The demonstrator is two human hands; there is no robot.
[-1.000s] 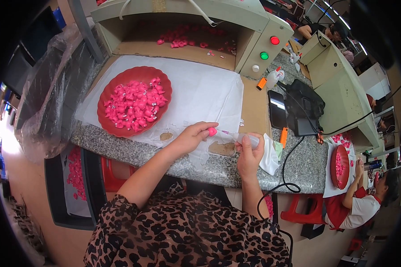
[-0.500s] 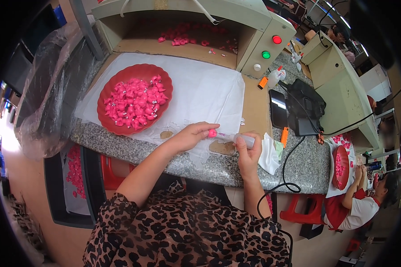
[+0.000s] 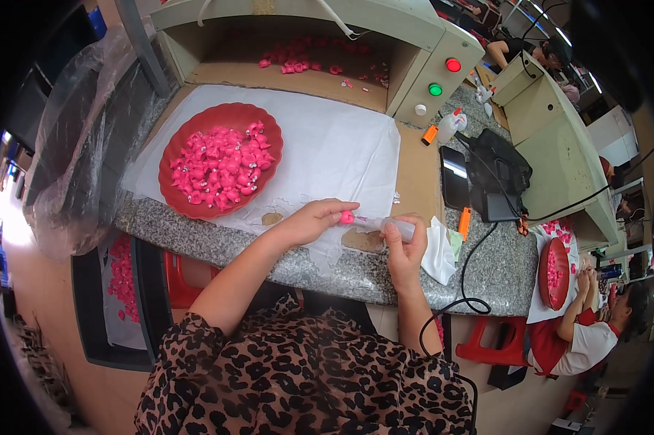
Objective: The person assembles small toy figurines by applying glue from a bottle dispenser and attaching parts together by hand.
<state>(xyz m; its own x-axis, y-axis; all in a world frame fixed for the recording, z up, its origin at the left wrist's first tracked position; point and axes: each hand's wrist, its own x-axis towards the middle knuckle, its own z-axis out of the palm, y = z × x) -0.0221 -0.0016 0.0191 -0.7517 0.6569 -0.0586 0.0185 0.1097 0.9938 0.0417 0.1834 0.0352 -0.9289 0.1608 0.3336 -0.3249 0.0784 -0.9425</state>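
Between the fingertips of my left hand (image 3: 314,220) is a small round pink piece (image 3: 347,217). My right hand (image 3: 408,243) is wrapped round a translucent squeeze bottle (image 3: 401,230), its thin nozzle pointing left at the pink piece. Whether the tip touches the piece is too small to tell. Both hands are above the near edge of the worktop, over torn white paper. To the left, a red scalloped bowl (image 3: 169,190) holds many small pink pieces with silvery bits (image 3: 221,163).
Behind the white sheet (image 3: 327,145) stands a beige box (image 3: 406,94) with more pink pieces inside. At right lie a phone (image 3: 454,176), a black bag (image 3: 497,170), a white cloth (image 3: 438,251) and a looping black cable (image 3: 478,264). A co-worker (image 3: 581,333) sits at far right.
My hands, the pink piece and the bottle stay almost where they were. In the far upper right, another person's arm has come into view.
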